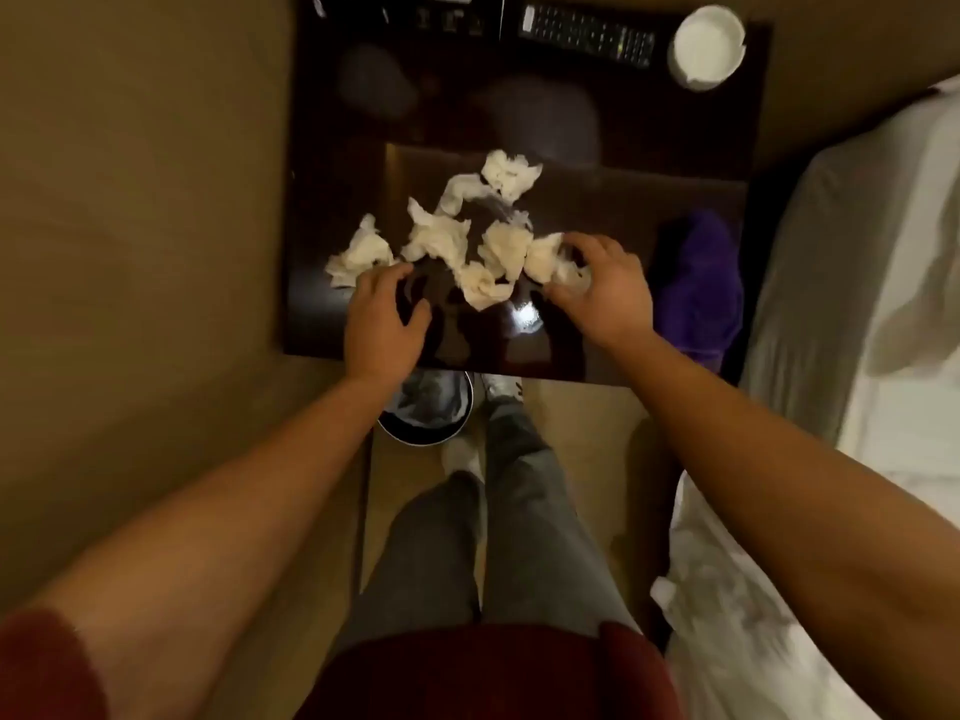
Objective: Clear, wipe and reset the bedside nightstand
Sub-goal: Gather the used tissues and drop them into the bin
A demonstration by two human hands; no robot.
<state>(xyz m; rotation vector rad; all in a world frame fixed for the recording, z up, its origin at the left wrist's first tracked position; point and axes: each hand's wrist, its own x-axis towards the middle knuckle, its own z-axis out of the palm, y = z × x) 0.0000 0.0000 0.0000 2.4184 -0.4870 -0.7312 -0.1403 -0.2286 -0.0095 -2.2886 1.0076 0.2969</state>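
About seven crumpled tissues (470, 236) litter the dark bench (332, 148) beside one purple cloth (698, 283), remote (587, 36) and white ashtray (709, 46); right hand (602, 288) fingers pinch one tissue, left hand (384, 319) loosely spread.

Dark glossy nightstand (332, 148) w/ crumpled tissues (436, 239) scattered centre-front, right hand (605, 291) gripping one wad, left hand (387, 317) spread just beside another; remote (587, 36) & white ashtray (709, 46) at back, purple cloth (698, 288) right edge, bin (428, 410) on floor below.
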